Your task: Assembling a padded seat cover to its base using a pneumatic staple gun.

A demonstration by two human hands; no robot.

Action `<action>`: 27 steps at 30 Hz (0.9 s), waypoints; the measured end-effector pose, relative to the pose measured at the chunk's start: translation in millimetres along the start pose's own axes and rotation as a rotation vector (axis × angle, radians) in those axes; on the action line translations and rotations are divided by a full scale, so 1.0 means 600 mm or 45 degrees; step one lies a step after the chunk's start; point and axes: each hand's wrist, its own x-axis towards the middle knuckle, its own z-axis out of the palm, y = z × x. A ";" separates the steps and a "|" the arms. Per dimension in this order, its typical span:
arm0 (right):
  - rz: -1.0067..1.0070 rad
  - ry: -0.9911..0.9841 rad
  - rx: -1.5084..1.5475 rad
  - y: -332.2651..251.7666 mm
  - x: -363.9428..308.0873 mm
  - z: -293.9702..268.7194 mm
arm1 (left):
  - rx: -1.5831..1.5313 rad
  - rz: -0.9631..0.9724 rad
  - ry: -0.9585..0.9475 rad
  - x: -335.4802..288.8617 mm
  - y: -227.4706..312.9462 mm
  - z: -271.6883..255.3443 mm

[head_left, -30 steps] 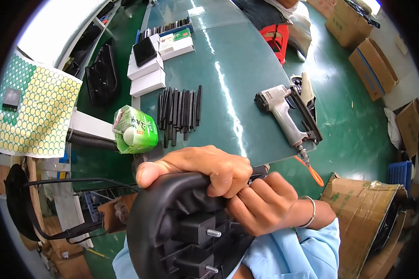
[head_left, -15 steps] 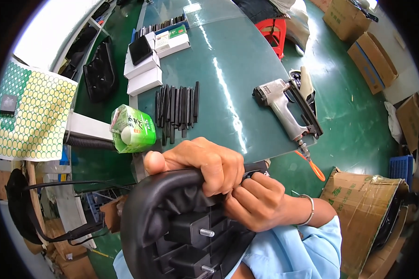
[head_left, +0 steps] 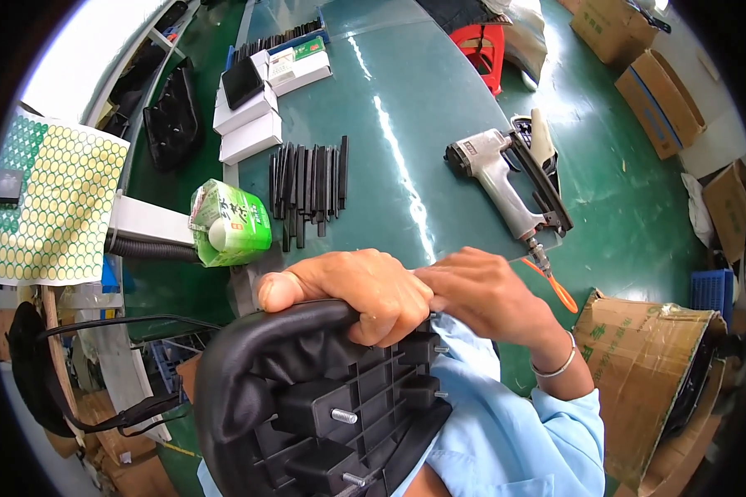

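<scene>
A black padded seat [head_left: 232, 364] is held underside up against my body. It has a wrinkled leather-like cover, a ribbed plastic base [head_left: 381, 385] and several metal bolts sticking out. My left hand [head_left: 360, 290] is closed over the seat's upper edge, its fingers curled down onto the inner side of the cover and its thumb out to the left. Against the left knuckles sits my right hand [head_left: 489, 294], off the seat's upper right corner. Its fingers are bent and held together, with the tips hidden behind the left hand, so what they pinch cannot be made out.
On the green table [head_left: 348, 182] lie black strips [head_left: 311, 186], white boxes [head_left: 253, 137] and a staple gun [head_left: 506, 178] with an orange hose [head_left: 559, 290]. A green carton [head_left: 232, 224] stands at the table's left edge. A large cardboard box [head_left: 638, 373] is at the right.
My right hand has moved up and right, off the seat's underside, and its fingers have straightened somewhat. More bolts now show. The seat has shifted slightly left; my left hand keeps its grip.
</scene>
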 end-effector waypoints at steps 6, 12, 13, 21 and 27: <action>-0.071 -0.205 -0.147 0.001 0.016 -0.004 | -0.053 0.025 -0.013 0.005 -0.010 -0.007; -0.058 0.024 -0.542 -0.024 0.008 0.032 | -0.070 -0.077 0.180 -0.013 0.005 0.011; -0.032 -0.018 -0.520 -0.020 0.006 0.034 | -0.081 0.026 0.290 -0.011 -0.002 0.020; 0.199 0.329 0.077 0.001 -0.002 0.067 | 1.055 1.037 0.901 0.011 0.082 0.084; 0.214 0.481 0.071 -0.033 0.012 0.049 | 1.414 0.658 0.614 0.078 0.154 0.128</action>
